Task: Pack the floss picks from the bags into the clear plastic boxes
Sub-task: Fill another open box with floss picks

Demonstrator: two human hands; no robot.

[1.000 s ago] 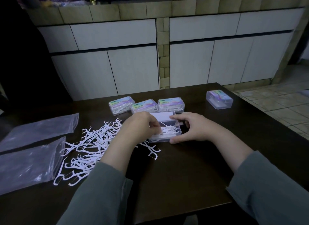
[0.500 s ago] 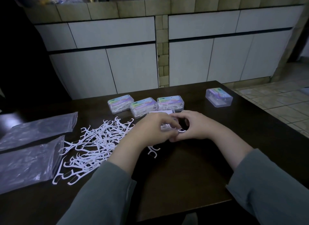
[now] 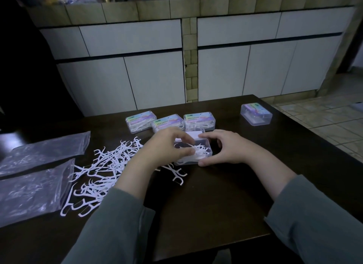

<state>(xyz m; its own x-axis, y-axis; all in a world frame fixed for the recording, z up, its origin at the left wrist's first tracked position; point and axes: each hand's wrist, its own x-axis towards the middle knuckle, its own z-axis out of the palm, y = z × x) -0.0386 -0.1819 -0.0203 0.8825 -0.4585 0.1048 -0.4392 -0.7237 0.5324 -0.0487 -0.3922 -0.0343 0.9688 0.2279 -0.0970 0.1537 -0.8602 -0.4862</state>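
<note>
My left hand (image 3: 167, 145) pinches floss picks (image 3: 198, 150) over the open box (image 3: 206, 145), my right hand (image 3: 225, 147) steadying it; loose picks (image 3: 102, 171), bags (image 3: 33, 187) lie left

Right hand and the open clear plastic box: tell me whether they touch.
Touching. The head view shows the right hand with its thumb against the near corner of the open clear plastic box and its curled fingers over the far rim.
</note>
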